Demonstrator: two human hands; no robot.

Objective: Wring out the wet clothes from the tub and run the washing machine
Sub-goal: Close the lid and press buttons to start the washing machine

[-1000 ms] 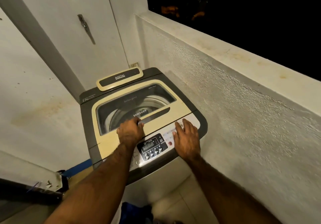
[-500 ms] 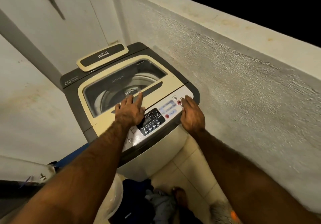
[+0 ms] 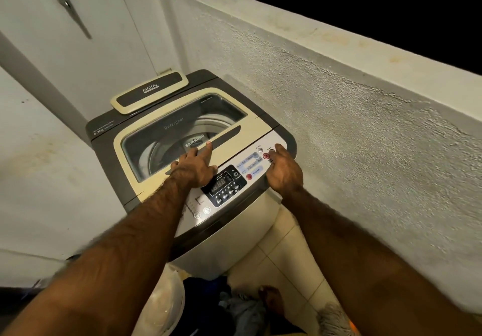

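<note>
A cream and grey top-loading washing machine (image 3: 260,128) stands in the corner, its glass lid (image 3: 182,132) down. My left hand (image 3: 194,166) lies flat on the lid's front edge, fingers spread toward the handle recess. My right hand (image 3: 283,170) rests on the control panel (image 3: 245,171), its index finger on a button at the panel's far right corner beside a red button. A dark display shows digits. Below, a tub (image 3: 167,307) with dark and grey wet clothes (image 3: 234,307) sits on the floor.
A rough plastered parapet wall (image 3: 365,132) runs along the right, close to the machine. A white door with a metal latch (image 3: 67,7) stands behind it. Beige floor tiles (image 3: 284,252), my bare foot (image 3: 271,299) and a mop head (image 3: 331,320) lie below.
My left hand opened from curled to flat on the lid. My right hand slid from the panel's middle to its far right corner button. The view tilted down, showing the tub and clothes.
</note>
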